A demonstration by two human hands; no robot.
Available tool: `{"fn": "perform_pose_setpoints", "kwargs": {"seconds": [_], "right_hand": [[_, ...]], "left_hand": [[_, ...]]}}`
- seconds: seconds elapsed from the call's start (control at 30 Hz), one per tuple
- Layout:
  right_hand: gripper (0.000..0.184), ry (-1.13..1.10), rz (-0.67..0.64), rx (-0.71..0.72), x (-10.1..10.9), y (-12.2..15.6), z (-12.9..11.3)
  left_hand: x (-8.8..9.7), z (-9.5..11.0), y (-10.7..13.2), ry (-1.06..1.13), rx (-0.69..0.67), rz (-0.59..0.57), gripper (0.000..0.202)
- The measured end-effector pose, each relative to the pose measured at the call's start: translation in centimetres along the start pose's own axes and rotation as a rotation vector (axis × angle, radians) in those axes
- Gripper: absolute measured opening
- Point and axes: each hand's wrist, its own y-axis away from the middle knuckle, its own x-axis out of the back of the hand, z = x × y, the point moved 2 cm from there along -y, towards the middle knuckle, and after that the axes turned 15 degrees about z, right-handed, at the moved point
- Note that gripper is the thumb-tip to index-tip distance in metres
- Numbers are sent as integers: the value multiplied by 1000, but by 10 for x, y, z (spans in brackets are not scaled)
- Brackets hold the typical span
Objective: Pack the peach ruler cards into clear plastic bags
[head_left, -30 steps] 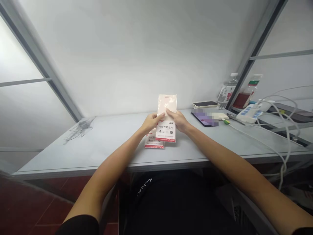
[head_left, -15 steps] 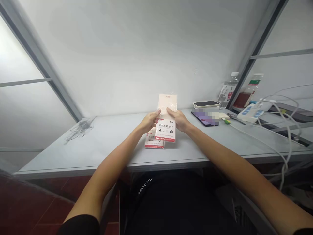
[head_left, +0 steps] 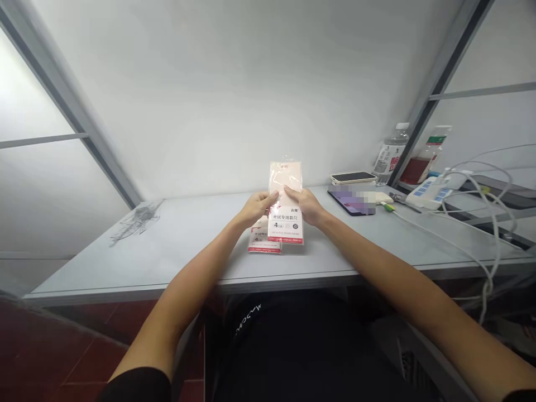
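A crumpled heap of clear plastic wrap (head_left: 136, 219) lies at the far left of the pale grey counter (head_left: 188, 245), well apart from everything else. Toward the middle, the left grip (head_left: 255, 207) is closed on the left edge of a flat packet (head_left: 286, 226), thumb on the front face and fingers behind. The packet stands nearly upright, lifted just off the counter near its middle, its top leaning slightly away. It is a glossy clear sleeve. The upper half shows a pale peach card with a small red mark at the top and glare across the plastic. The lower half carries a white label with dark printed characters, a large "4", a dark round mark at the right and a red strip along the bottom edge. Below and just left of it, a second packet (head_left: 260, 243) with the same label lies flat on the counter, partly hidden by the held one. The right grip (head_left: 307, 205) clamps the packet's right edge in the same way. Further right lie a phone (head_left: 352, 178) in a light case and a dark tablet (head_left: 350, 202). Beyond them stand a clear bottle (head_left: 388, 156) and a bottle of red liquid (head_left: 425, 156), then a white power strip (head_left: 431, 190) with white cables (head_left: 481, 223).
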Motion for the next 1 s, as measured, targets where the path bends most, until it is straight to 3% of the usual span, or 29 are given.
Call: {"fn": "perform_pose_setpoints", "kwargs": {"seconds": [0.37,0.6,0.73,0.87,1.0], "right_hand": [[26,-22,-6,-18,0,1,0],[29,-3,-14,25,-3,3,1],[30,55,40,18,0,-1,1],[29,231,20,-11,5,-7,6],[31,473,-55,-25,6,-7,17]], "left_hand": [[3,0,-1,2,-21,-74,39],[2,2,-1,-85,-61,9,39],[8,9,-1,-245,-67,151,42],[25,11,-4,-525,101,231,45],[40,1,-3,-821,384,142,39]]}}
